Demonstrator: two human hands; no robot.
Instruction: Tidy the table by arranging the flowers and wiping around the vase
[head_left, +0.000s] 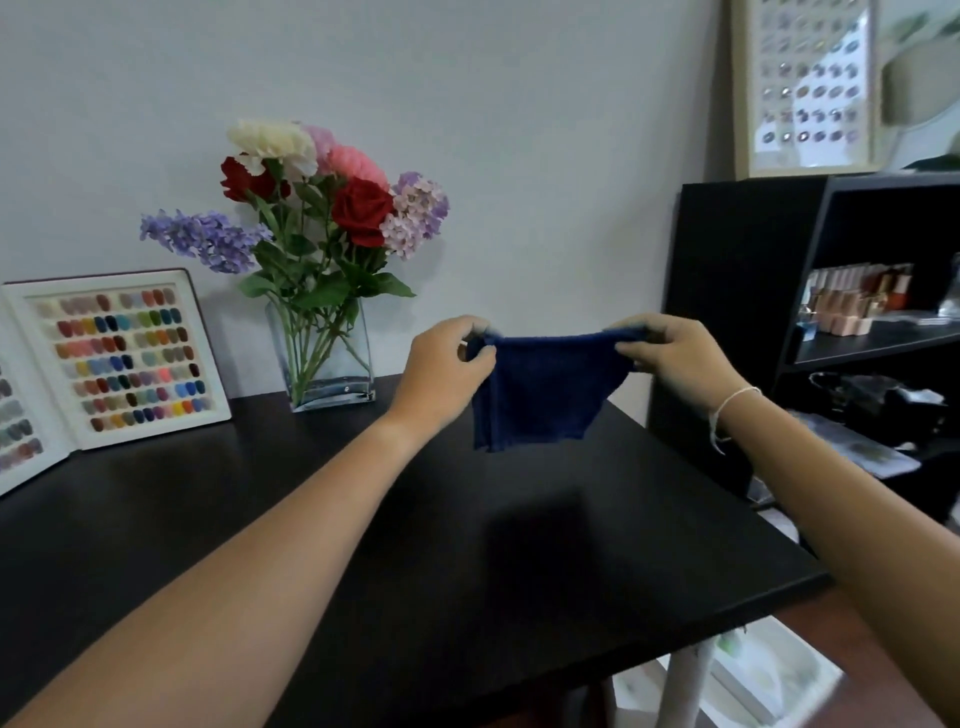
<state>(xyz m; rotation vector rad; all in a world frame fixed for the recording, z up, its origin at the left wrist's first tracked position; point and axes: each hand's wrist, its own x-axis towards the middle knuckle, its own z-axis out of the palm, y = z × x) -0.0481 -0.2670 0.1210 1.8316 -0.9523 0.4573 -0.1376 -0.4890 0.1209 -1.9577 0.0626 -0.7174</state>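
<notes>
Two hands, left and right, each grip pinching one blue cloth, one vase behind

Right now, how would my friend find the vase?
Look along the back of the black table, against the wall. The glass vase stands right of the nail colour chart. It alone is see-through, with flowers in it.

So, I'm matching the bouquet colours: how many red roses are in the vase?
2. One red rose faces front at centre-right; another red rose sits upper left beneath the cream bloom. Others may be hidden behind.
</notes>
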